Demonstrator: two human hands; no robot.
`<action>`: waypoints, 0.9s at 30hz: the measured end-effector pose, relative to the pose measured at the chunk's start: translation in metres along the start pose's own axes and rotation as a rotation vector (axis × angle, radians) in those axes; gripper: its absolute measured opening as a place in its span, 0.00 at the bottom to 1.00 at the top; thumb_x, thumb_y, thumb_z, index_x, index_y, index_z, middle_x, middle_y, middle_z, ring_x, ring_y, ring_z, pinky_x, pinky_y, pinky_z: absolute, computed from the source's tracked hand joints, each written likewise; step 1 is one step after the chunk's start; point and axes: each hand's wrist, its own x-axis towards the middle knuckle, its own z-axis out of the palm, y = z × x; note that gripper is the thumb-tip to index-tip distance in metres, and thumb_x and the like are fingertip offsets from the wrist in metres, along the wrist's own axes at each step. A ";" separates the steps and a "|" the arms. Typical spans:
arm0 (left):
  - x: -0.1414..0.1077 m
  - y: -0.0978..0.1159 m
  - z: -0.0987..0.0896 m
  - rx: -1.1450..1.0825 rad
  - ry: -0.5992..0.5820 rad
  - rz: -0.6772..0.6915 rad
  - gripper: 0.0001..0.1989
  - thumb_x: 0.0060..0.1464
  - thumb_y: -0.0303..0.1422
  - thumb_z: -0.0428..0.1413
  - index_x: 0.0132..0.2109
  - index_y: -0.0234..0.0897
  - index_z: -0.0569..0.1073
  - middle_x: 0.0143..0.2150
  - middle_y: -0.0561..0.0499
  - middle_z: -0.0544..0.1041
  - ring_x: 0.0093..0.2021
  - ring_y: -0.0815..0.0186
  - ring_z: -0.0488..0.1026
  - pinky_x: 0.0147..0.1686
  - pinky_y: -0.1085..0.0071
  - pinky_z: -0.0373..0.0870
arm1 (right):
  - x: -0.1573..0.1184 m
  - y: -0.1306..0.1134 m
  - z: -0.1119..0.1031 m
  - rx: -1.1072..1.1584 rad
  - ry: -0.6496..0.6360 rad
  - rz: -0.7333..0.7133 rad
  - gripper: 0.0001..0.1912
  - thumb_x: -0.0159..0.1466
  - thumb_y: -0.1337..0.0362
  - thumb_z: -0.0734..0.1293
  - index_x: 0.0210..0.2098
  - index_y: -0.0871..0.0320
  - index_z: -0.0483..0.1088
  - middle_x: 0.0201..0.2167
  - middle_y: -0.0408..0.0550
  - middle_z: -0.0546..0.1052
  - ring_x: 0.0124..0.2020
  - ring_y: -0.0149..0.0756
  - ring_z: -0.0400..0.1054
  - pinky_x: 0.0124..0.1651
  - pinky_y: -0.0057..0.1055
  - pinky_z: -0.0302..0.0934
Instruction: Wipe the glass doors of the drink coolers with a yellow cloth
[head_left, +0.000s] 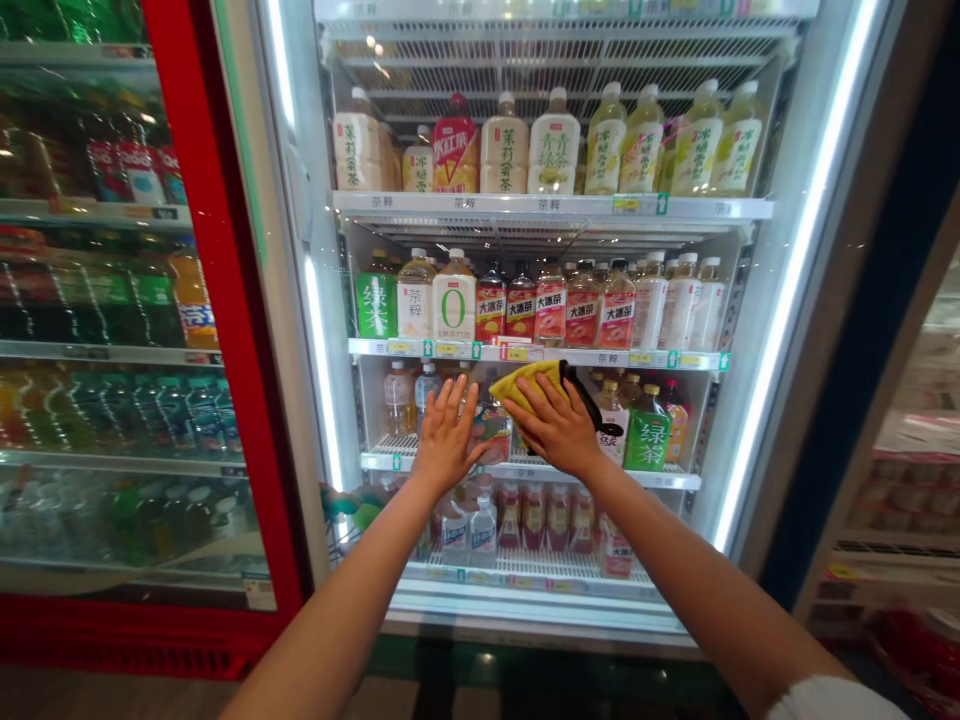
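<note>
My right hand [553, 422] presses a folded yellow cloth [529, 382] with a dark edge against the glass door of a lit drinks cooler. Part of the cloth sticks out past the fingertips on the left, and its dark edge hangs out on the right. To the left, my left hand [447, 432] lies open, fingers stretched upward, seemingly flat on the same glass. Behind both hands are bottles on the third shelf [622, 470], among them a green-labelled tea bottle [649, 430] to the right.
Shelves of bottled drinks fill the cooler, with a row of red-labelled tea bottles [581, 305] above my hands. A red-framed cooler [225, 300] adjoins on the left. Bright light strips [795, 250] run up the sides. At far right stand more stocked shelves [885, 500].
</note>
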 end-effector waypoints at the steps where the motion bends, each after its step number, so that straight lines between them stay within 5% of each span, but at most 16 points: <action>1: -0.001 -0.001 0.000 0.004 -0.004 0.003 0.54 0.60 0.47 0.59 0.77 0.37 0.33 0.79 0.37 0.42 0.78 0.47 0.38 0.74 0.45 0.39 | -0.009 0.006 -0.002 0.001 -0.014 -0.035 0.27 0.73 0.57 0.62 0.70 0.37 0.61 0.72 0.41 0.62 0.74 0.45 0.51 0.75 0.50 0.38; 5: -0.003 -0.004 0.000 0.006 -0.014 0.006 0.53 0.59 0.47 0.60 0.77 0.36 0.37 0.79 0.36 0.43 0.78 0.47 0.38 0.75 0.45 0.39 | 0.004 0.020 -0.004 -0.026 0.067 0.105 0.26 0.72 0.59 0.62 0.69 0.37 0.62 0.72 0.42 0.62 0.74 0.47 0.51 0.74 0.51 0.39; 9: -0.005 -0.001 -0.001 0.011 -0.017 -0.022 0.51 0.59 0.47 0.61 0.77 0.36 0.41 0.79 0.37 0.45 0.78 0.48 0.38 0.75 0.45 0.39 | 0.047 -0.009 0.007 -0.025 0.177 0.306 0.27 0.72 0.59 0.61 0.70 0.42 0.61 0.74 0.47 0.58 0.76 0.51 0.46 0.73 0.59 0.38; 12: -0.010 0.000 -0.003 0.027 -0.034 -0.045 0.50 0.59 0.45 0.61 0.77 0.35 0.43 0.79 0.36 0.45 0.78 0.47 0.38 0.75 0.44 0.39 | 0.041 -0.027 0.012 0.031 0.090 0.157 0.28 0.72 0.60 0.61 0.71 0.42 0.59 0.75 0.45 0.57 0.76 0.49 0.45 0.74 0.57 0.37; 16: -0.014 -0.003 -0.001 0.034 -0.064 -0.056 0.50 0.58 0.44 0.62 0.77 0.34 0.44 0.79 0.36 0.45 0.78 0.47 0.37 0.74 0.44 0.42 | 0.009 -0.009 0.004 0.076 -0.040 -0.110 0.28 0.73 0.62 0.60 0.70 0.38 0.60 0.73 0.38 0.59 0.75 0.41 0.50 0.76 0.47 0.37; 19: -0.014 -0.007 0.005 0.011 -0.058 -0.063 0.51 0.58 0.41 0.62 0.77 0.37 0.42 0.79 0.37 0.45 0.78 0.48 0.37 0.74 0.44 0.44 | 0.018 0.005 -0.001 0.046 0.055 0.059 0.27 0.73 0.61 0.60 0.70 0.39 0.61 0.74 0.41 0.59 0.75 0.44 0.50 0.75 0.51 0.36; 23: -0.017 -0.011 0.013 -0.036 -0.009 -0.041 0.50 0.60 0.40 0.61 0.77 0.39 0.40 0.78 0.37 0.47 0.78 0.48 0.37 0.74 0.42 0.46 | 0.061 -0.018 0.007 0.045 0.189 0.324 0.28 0.73 0.60 0.61 0.71 0.41 0.60 0.75 0.47 0.56 0.77 0.50 0.43 0.74 0.59 0.35; 27: -0.017 -0.007 0.009 -0.102 0.134 -0.039 0.46 0.65 0.37 0.56 0.77 0.37 0.36 0.77 0.35 0.51 0.78 0.50 0.41 0.73 0.44 0.50 | 0.066 -0.049 0.013 0.151 0.111 0.304 0.29 0.74 0.59 0.59 0.73 0.43 0.55 0.76 0.48 0.51 0.78 0.50 0.37 0.74 0.61 0.34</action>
